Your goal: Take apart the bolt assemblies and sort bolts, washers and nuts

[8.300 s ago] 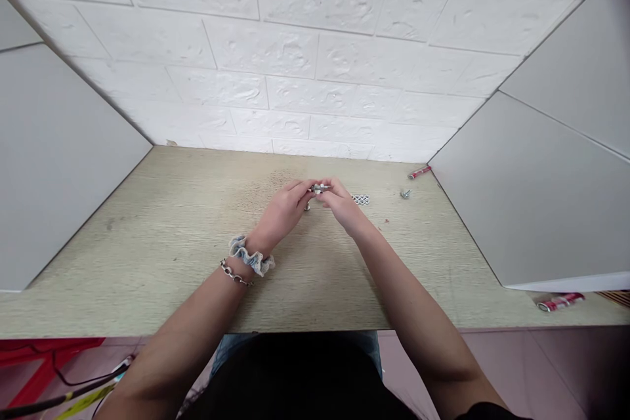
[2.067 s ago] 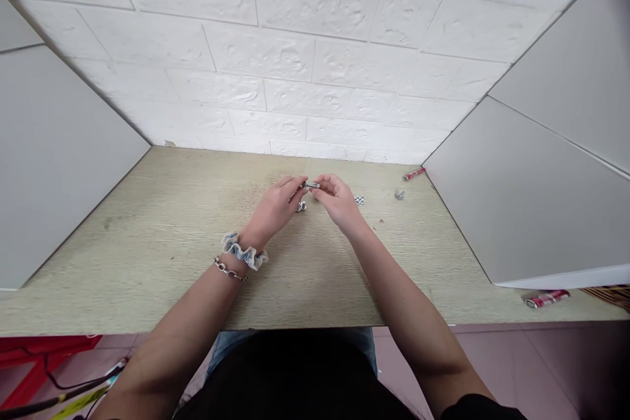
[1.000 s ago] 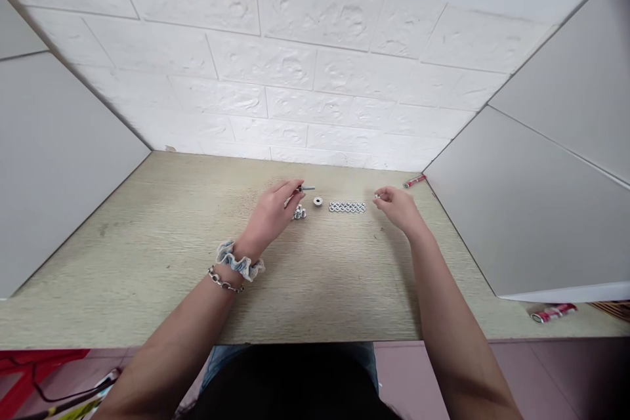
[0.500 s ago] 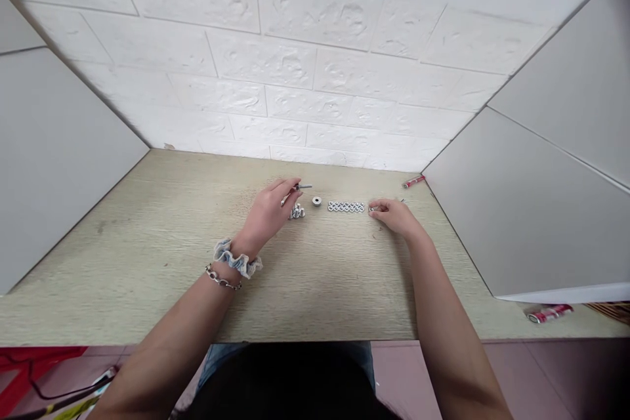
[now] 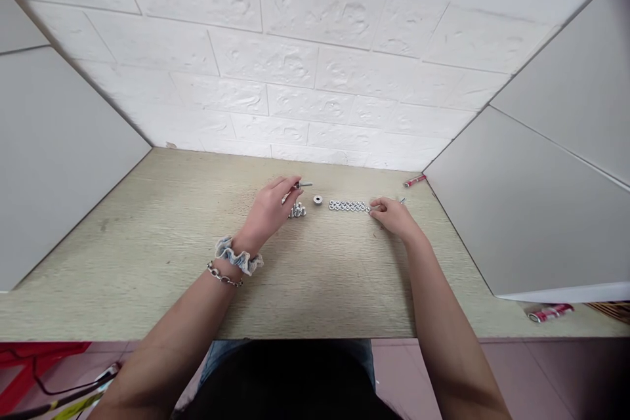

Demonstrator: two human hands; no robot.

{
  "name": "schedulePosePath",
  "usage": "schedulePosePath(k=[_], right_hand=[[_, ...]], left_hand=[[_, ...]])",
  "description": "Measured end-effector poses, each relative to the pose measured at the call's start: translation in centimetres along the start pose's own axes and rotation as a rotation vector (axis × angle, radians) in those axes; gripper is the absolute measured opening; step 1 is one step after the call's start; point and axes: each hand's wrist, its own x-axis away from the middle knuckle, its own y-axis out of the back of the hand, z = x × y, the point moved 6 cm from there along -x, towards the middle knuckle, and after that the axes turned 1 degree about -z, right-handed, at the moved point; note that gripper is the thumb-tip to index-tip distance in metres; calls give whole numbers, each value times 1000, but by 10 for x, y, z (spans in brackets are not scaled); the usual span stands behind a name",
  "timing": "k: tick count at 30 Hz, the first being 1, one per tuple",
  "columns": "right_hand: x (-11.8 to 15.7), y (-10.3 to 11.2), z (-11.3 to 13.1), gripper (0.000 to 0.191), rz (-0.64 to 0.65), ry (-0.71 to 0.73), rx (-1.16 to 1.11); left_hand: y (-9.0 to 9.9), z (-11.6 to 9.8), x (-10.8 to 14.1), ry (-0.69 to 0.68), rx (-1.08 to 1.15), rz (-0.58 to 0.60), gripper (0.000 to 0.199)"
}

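Note:
Between the fingertips of my left hand (image 5: pixel 273 207) is a metal bolt (image 5: pixel 306 184), its shank pointing right. Beneath those fingers lies a small pile of bolts (image 5: pixel 298 211). A round metal piece with a dark centre (image 5: pixel 317 199) sits just right of the pile. Farther right, several metal nuts (image 5: pixel 347 205) lie in two touching rows. My right hand (image 5: pixel 390 213) pinches a small nut (image 5: pixel 368 209) at the right end of the lower row. Behind that hand, the tip of a metal piece (image 5: pixel 403 201) shows; the rest is hidden.
A red tube-shaped object (image 5: pixel 415 180) lies at the table's back right corner. Another red one (image 5: pixel 550 313) is at the front right, beside a woven item (image 5: pixel 610 310). Grey panels (image 5: pixel 556 203) flank the wooden table (image 5: pixel 315 289), with a white brick wall (image 5: pixel 290 65) behind.
My right hand has moved slightly left, bringing its nut up to the end of the lower row. My left hand still holds the bolt in nearly the same place.

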Motion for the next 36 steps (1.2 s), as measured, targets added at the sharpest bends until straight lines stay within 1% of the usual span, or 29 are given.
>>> schedulePosePath(k=[4, 9, 18, 27, 33, 36], right_hand=[[0, 0, 0, 26, 38, 46, -13], [-3, -2, -2, 24, 15, 105, 24], [-4, -3, 0, 22, 7, 89, -5], [-6, -2, 1, 24, -34, 96, 71], [-6, -1, 1, 22, -34, 41, 58], [-6, -2, 1, 21, -29, 38, 39]], left_hand=[[-1, 0, 0, -8, 3, 10, 23], [-3, 0, 0, -21, 1, 31, 23], [-2, 0, 0, -15, -1, 23, 23], [-2, -1, 0, -14, 0, 28, 23], [-2, 0, 0, -9, 3, 30, 23], [-3, 0, 0, -13, 0, 31, 23]])
